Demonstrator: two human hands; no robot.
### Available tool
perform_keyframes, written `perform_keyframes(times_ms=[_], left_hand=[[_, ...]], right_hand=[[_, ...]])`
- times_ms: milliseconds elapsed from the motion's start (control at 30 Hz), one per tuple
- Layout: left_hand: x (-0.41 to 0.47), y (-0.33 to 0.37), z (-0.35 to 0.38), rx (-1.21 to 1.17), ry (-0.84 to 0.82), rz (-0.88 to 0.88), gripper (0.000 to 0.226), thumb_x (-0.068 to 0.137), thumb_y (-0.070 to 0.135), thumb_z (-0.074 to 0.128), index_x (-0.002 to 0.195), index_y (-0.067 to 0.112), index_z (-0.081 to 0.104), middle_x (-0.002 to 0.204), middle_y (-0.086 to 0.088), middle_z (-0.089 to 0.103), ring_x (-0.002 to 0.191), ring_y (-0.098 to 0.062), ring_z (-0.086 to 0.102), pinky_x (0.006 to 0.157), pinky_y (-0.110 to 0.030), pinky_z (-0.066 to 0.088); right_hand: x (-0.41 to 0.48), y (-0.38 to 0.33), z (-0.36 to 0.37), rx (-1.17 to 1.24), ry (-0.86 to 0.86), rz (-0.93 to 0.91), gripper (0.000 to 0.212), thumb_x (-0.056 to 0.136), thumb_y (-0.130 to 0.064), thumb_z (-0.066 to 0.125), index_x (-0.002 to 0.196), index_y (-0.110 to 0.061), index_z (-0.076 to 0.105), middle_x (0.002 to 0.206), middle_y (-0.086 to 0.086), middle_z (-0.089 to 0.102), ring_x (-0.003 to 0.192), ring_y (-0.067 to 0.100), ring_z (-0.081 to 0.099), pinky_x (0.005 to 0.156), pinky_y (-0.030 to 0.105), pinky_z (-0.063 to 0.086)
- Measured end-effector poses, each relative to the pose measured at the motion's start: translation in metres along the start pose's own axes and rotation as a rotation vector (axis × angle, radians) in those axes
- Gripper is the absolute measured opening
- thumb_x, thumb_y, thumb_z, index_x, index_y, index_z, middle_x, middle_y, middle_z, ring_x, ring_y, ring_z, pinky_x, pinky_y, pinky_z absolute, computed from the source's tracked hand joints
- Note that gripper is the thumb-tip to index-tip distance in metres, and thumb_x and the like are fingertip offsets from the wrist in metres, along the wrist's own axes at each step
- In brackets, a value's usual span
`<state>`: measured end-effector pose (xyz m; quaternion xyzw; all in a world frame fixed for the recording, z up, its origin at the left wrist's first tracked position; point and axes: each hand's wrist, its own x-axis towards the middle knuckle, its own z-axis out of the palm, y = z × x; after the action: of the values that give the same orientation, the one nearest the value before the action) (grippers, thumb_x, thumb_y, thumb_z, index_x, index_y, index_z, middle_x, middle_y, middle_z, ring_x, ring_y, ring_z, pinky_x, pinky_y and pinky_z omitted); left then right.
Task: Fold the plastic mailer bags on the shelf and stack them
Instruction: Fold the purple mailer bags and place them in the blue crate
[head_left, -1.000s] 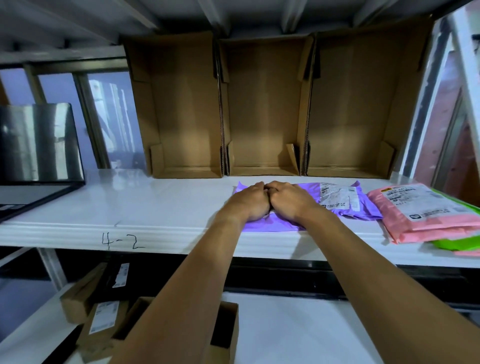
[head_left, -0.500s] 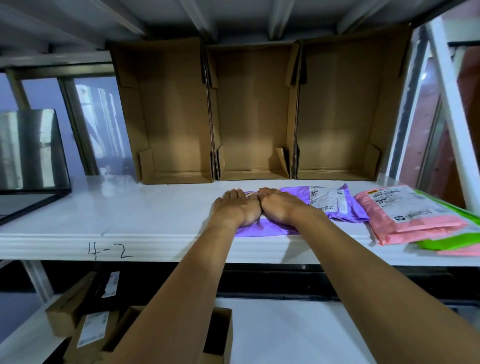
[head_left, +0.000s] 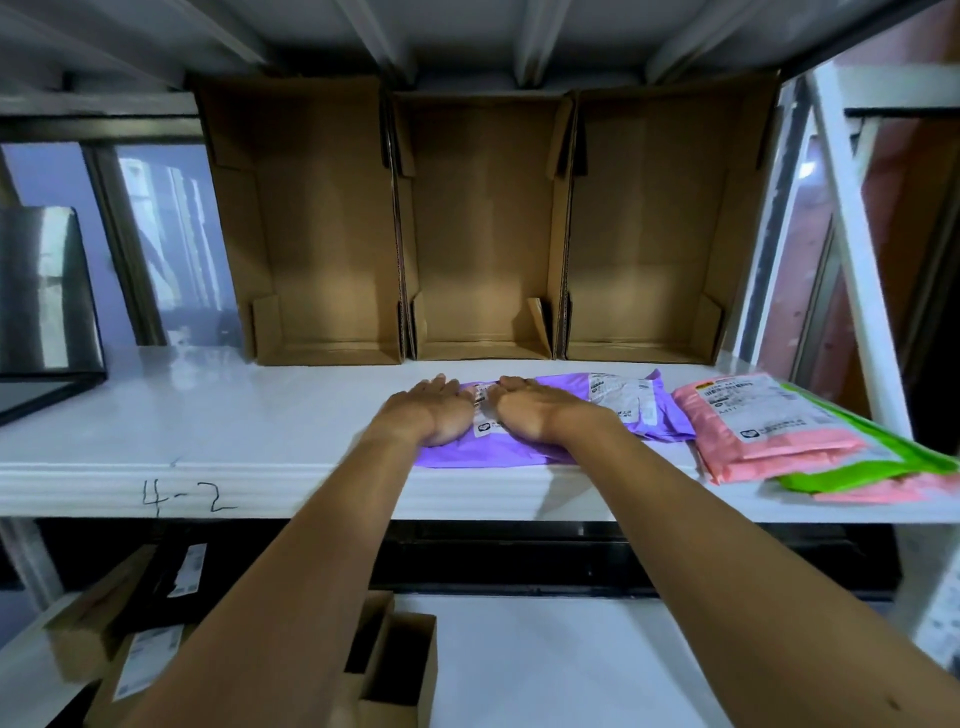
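Left hand (head_left: 434, 413): palm down, fingers straight and close together, pointing away.
Right hand (head_left: 530, 413): likewise flat, palm down, just beside the left with a narrow gap between.
Left forearm (head_left: 311, 561) and right forearm (head_left: 717, 540): bare, stretched forward, converging.

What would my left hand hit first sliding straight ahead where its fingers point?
Probably the lower edge of the middle brown cardboard box, past a strip of bare white shelf. The left hand lies flat on the purple plastic mailer.

Three open cardboard boxes (head_left: 483, 234) side by side; labelled cartons (head_left: 148, 662) below.
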<state>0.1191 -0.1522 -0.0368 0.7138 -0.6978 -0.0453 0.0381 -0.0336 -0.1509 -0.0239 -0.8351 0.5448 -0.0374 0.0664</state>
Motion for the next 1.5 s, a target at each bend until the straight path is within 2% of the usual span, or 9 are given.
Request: perform_keyframes(times_ms=[233, 367, 467, 600, 700, 867, 1067, 1300, 1500], left_hand=[[-0.023, 0.005, 0.000, 0.041, 0.208, 0.127, 0.049, 0.105, 0.022, 0.027, 0.154, 0.019, 0.035, 0.162, -0.010, 0.030, 0.149, -0.026, 0.027, 0.117, -0.044, 0.031], [-0.041, 0.014, -0.002, 0.012, 0.255, 0.236, 0.039, 0.103, 0.018, 0.038, 0.141, 0.022, 0.049, 0.142, -0.009, 0.057, 0.122, -0.034, 0.054, 0.087, -0.034, 0.040], [-0.059, 0.015, -0.004, -0.036, 0.106, 0.214, 0.047, 0.111, 0.028, 0.024, 0.156, 0.021, 0.028, 0.162, -0.004, 0.032, 0.142, -0.029, 0.036, 0.106, -0.034, 0.033], [-0.060, 0.008, 0.000, -0.167, 0.036, 0.180, 0.058, 0.107, 0.050, 0.013, 0.161, 0.031, 0.007, 0.168, 0.010, 0.000, 0.155, -0.011, 0.002, 0.122, -0.034, 0.008], [-0.065, 0.011, -0.002, -0.177, 0.004, 0.186, 0.054, 0.109, 0.043, 0.012, 0.161, 0.028, 0.006, 0.167, 0.012, 0.000, 0.154, -0.010, 0.001, 0.123, -0.033, 0.007], [-0.067, 0.013, -0.002, -0.174, -0.001, 0.157, 0.056, 0.108, 0.040, 0.012, 0.161, 0.026, 0.006, 0.168, 0.011, -0.001, 0.154, -0.006, -0.001, 0.124, -0.031, 0.004], [-0.063, 0.013, -0.001, -0.079, -0.035, 0.068, 0.063, 0.103, 0.049, 0.014, 0.161, 0.024, 0.008, 0.169, 0.000, -0.001, 0.155, -0.015, -0.001, 0.125, -0.038, 0.005], [-0.071, 0.005, -0.002, -0.174, -0.028, 0.032, 0.077, 0.098, 0.067, 0.022, 0.161, 0.026, 0.005, 0.169, 0.006, 0.002, 0.155, -0.013, 0.003, 0.125, -0.037, 0.008], [-0.075, 0.004, -0.002, -0.163, -0.029, 0.033, 0.066, 0.105, 0.053, 0.024, 0.161, 0.024, 0.006, 0.169, 0.007, 0.001, 0.155, -0.013, 0.001, 0.125, -0.037, 0.006]], right_hand=[[-0.018, -0.007, 0.006, 0.092, 0.126, 0.079, 0.049, 0.102, -0.035, 0.023, 0.142, -0.014, 0.042, 0.157, 0.012, 0.035, 0.140, 0.034, 0.035, 0.113, 0.050, 0.030], [-0.016, -0.006, 0.007, 0.141, 0.268, 0.040, 0.047, 0.102, -0.031, 0.032, 0.142, -0.011, 0.045, 0.150, 0.012, 0.040, 0.136, 0.033, 0.038, 0.109, 0.044, 0.036], [-0.016, -0.004, 0.008, 0.115, 0.363, -0.046, 0.042, 0.099, -0.031, 0.040, 0.137, -0.018, 0.054, 0.141, 0.006, 0.046, 0.133, 0.027, 0.040, 0.106, 0.043, 0.040], [-0.014, -0.010, 0.004, 0.071, 0.251, -0.010, 0.040, 0.098, -0.025, 0.040, 0.134, -0.022, 0.058, 0.130, 0.011, 0.047, 0.127, 0.032, 0.044, 0.103, 0.046, 0.041], [-0.021, -0.014, 0.002, 0.090, 0.144, -0.001, 0.043, 0.102, -0.028, 0.033, 0.141, -0.019, 0.048, 0.142, 0.013, 0.043, 0.134, 0.034, 0.040, 0.109, 0.045, 0.035], [-0.039, -0.019, 0.006, 0.035, 0.070, 0.022, 0.053, 0.108, -0.027, 0.012, 0.158, -0.012, 0.015, 0.167, 0.005, 0.009, 0.153, 0.023, 0.005, 0.123, 0.040, 0.006], [-0.035, -0.020, 0.012, 0.043, 0.033, 0.127, 0.064, 0.100, -0.046, 0.015, 0.158, -0.019, 0.010, 0.167, 0.010, 0.003, 0.153, 0.031, 0.008, 0.121, 0.052, 0.015], [-0.051, -0.015, 0.005, 0.087, -0.014, 0.130, 0.062, 0.104, -0.045, 0.016, 0.159, -0.026, -0.002, 0.167, 0.005, -0.005, 0.154, 0.028, 0.003, 0.123, 0.047, 0.009], [-0.053, -0.014, 0.009, 0.059, -0.018, 0.129, 0.063, 0.104, -0.047, 0.020, 0.160, -0.026, 0.000, 0.167, 0.007, -0.008, 0.154, 0.031, -0.001, 0.123, 0.051, 0.009]])
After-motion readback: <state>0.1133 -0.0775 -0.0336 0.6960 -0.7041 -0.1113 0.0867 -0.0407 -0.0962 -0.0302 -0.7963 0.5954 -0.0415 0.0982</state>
